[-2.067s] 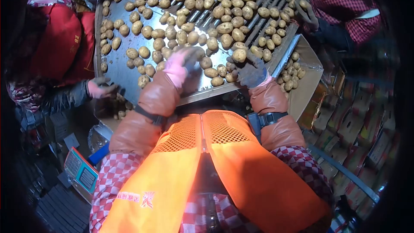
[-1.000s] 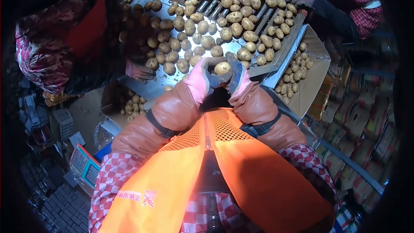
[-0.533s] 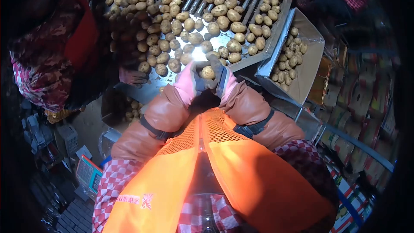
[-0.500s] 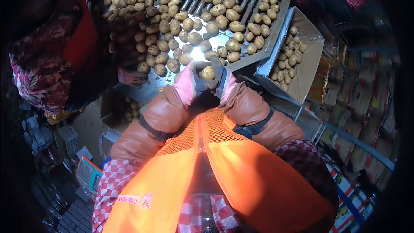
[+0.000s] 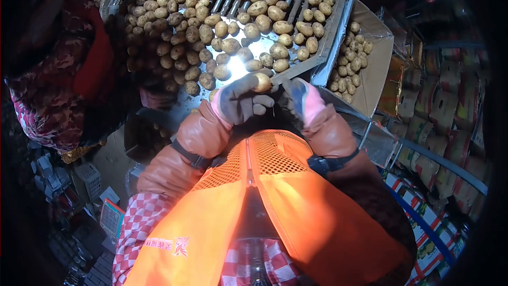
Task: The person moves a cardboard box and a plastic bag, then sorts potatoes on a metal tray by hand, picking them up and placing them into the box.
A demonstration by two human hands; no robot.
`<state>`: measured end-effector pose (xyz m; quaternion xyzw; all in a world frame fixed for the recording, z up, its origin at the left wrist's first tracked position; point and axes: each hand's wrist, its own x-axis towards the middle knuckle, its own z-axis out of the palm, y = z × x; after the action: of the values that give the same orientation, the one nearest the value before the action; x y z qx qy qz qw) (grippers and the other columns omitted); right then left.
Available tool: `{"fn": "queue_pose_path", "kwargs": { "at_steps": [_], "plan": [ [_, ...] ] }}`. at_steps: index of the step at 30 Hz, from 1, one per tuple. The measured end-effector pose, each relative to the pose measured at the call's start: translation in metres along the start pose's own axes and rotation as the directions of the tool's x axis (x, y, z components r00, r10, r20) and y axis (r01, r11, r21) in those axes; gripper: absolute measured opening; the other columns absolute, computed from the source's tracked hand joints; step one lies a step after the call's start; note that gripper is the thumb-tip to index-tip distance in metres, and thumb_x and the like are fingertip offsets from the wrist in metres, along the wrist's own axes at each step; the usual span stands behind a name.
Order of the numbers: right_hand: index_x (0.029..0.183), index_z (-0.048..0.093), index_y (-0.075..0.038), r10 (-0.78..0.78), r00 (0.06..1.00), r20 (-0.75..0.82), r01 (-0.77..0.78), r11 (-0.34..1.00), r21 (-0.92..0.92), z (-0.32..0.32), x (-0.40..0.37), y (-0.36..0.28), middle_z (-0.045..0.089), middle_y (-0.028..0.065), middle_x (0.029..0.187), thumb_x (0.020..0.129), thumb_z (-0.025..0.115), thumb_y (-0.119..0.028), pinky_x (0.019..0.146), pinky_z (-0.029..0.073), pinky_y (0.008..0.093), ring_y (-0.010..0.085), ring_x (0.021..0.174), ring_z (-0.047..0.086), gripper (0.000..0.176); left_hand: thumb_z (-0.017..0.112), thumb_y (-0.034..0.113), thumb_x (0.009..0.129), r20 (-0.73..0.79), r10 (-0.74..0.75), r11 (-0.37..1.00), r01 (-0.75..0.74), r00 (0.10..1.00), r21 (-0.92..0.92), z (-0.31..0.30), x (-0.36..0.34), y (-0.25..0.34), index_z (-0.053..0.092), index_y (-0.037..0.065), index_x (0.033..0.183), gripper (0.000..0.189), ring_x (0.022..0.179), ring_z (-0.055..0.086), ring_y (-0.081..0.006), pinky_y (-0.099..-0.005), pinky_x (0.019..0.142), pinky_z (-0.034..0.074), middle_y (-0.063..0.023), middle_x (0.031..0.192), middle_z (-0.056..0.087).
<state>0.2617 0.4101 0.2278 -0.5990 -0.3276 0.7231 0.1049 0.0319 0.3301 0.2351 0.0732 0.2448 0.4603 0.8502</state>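
A potato (image 5: 261,82) is pinched between the thumb and fingers of my left hand (image 5: 241,99), which wears a grey glove with a pink cuff, at the near edge of the sorting table. My right hand (image 5: 300,97), in a similar glove, is apart from the potato, to its right; its fingers are in shadow and partly blurred, so their grip is unclear. Beyond both hands, many loose potatoes (image 5: 230,46) lie on the metal surface (image 5: 214,85) and on the bars behind it.
To the right stands a cardboard box (image 5: 377,77) lined with plastic, with potatoes inside. Another box (image 5: 138,140) sits low at the left. A person in a patterned sleeve (image 5: 50,106) is at the left. Stacked cartons (image 5: 442,106) are at the far right.
My right hand has let go of the potato and moved right, away from my left hand. My left hand still holds the potato, now tilted upward. The view has shifted slightly.
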Motion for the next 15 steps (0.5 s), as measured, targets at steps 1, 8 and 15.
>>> {"fn": "queue_pose_path", "kwargs": {
  "at_steps": [1, 8, 15],
  "plan": [
    [0.125, 0.063, -0.009, -0.244, 0.97, 0.002, 0.207, 0.817, -0.538, -0.026, -0.001, 0.013, 0.071, 0.015, 0.102, 0.096, 0.064, -0.033, 0.08, 0.056, 0.0402, 0.0333, 0.088, 0.069, 0.038, 0.056, 0.031, 0.102, -0.01, -0.008, 0.998, 0.007, 1.0, -0.07, -0.001, 0.0, 0.005, 0.045, 0.011, 0.148, 0.051, 0.095, 0.07, -0.0229, -0.0327, 0.073, 0.056, -0.0125, 0.126, 0.065],
    [0.129, 0.062, -0.01, -0.779, 0.603, 0.174, 0.479, 0.178, -0.86, -0.025, -0.011, -0.01, 0.07, 0.0171, 0.111, 0.089, 0.068, -0.022, 0.096, 0.05, 0.0453, 0.038, 0.107, 0.065, 0.042, 0.045, 0.041, 0.106, -0.017, 0.05, 0.993, -0.051, 0.999, -0.107, -0.011, -0.003, 0.009, 0.045, 0.014, 0.149, 0.051, 0.097, 0.07, -0.0257, -0.0364, 0.076, 0.056, -0.0153, 0.133, 0.063],
    [0.116, 0.065, -0.01, -0.392, 0.867, 0.308, 0.205, -0.285, -0.937, 0.05, 0.062, -0.057, 0.071, 0.0171, 0.108, 0.093, 0.053, -0.015, 0.092, 0.053, 0.0444, 0.0328, 0.104, 0.068, 0.026, 0.058, 0.038, 0.102, -0.367, 0.208, 0.944, -0.284, 0.907, -0.168, -0.02, 0.002, -0.003, 0.057, 0.01, 0.124, 0.035, 0.088, 0.068, -0.0264, -0.0315, 0.07, 0.056, -0.0143, 0.112, 0.067]
  ]
}}
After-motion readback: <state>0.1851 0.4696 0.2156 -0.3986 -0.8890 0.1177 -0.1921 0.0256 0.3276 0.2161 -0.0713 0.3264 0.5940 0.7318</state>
